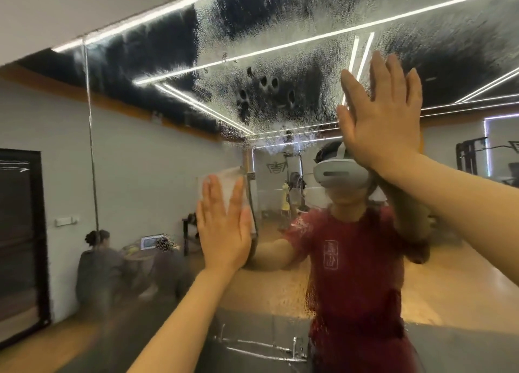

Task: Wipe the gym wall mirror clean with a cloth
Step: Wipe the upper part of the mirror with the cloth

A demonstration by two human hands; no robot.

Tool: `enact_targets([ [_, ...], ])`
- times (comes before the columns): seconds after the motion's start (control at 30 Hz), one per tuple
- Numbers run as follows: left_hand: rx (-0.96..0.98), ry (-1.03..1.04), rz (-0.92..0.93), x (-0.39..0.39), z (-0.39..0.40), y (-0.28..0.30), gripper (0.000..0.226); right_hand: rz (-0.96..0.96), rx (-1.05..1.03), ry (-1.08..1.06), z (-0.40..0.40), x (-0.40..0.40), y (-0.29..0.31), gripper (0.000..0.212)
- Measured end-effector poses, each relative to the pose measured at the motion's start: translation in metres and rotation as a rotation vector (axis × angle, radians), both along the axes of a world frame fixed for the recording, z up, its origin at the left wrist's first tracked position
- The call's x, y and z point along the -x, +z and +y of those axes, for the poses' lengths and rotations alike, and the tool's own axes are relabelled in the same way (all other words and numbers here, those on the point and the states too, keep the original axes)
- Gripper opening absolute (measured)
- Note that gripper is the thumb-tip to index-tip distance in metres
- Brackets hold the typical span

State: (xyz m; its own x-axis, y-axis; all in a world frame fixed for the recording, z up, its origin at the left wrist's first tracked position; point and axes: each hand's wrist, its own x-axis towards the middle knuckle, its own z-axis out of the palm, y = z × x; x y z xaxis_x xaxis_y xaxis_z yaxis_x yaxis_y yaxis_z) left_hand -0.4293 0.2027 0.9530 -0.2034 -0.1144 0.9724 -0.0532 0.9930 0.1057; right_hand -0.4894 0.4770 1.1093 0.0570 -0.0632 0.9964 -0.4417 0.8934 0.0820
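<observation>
Your left hand (223,232) is raised flat against the mirror (280,63), fingers straight and slightly spread, pressing a white cloth (224,184) onto the glass; the cloth shows above and between the fingers and along the right edge of the palm. It is pinned by pressure, not gripped, which suits broad wiping strokes. Your right hand (382,120) is higher and to the right, also flat and fully extended, palm toward the glass and empty; it appears to touch the surface, probably as a brace while you lean in, though contact cannot be confirmed. Be advised that a bare palm on the glass may leave marks. The mirror itself fills the view at arm's reach. Its upper portion carries a heavy film of spray droplets (280,30), with several smudged dark patches (266,89) near the middle; streaks and runs also show low on the glass (266,347). The band at cloth height looks clearer, so I judge the work partly done, with the upper area and lower edge outstanding. Beyond, in reflection: you in a red shirt (351,260) and a white headset (341,173), two seated people (98,260) at the left, gym equipment (292,181) at the back, and ceiling light strips (196,94).
</observation>
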Motion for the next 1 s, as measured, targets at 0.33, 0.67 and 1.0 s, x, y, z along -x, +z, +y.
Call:
enact_targets([
  [0.33,-0.167,0.004,0.083,0.003,0.018,-0.008,0.056,0.020,0.006,0.014,-0.001,0.003,0.000,0.055],
  [0.67,-0.337,0.025,0.104,0.001,0.024,0.099,0.054,-0.010,-0.006,0.007,-0.001,0.001,0.000,0.056],
  [1.0,0.052,0.022,-0.004,-0.005,-0.004,0.077,0.056,-0.002,-0.003,0.003,0.000,0.000,0.000,0.057],
])
